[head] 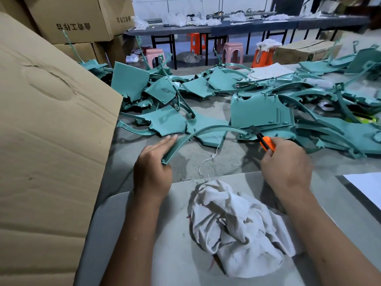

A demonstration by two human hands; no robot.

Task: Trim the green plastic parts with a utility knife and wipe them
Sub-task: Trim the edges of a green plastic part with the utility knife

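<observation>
My left hand (153, 162) holds the near end of a long curved green plastic strip (206, 132), fingers stretched along it and thumb under it. The strip arches to the right above the table. My right hand (285, 162) grips an orange utility knife (266, 143), whose tip meets the strip's far end. A crumpled white rag (237, 228) lies on the grey board in front of me, between my forearms. Many more green plastic parts (259, 112) are piled across the table beyond my hands.
A big cardboard box flap (47, 131) stands close on the left, with stacked boxes (76, 19) behind it. White sheet (367, 184) at the right edge. A loose white thread (208, 162) lies on the table. Stools (233, 52) and long tables stand far back.
</observation>
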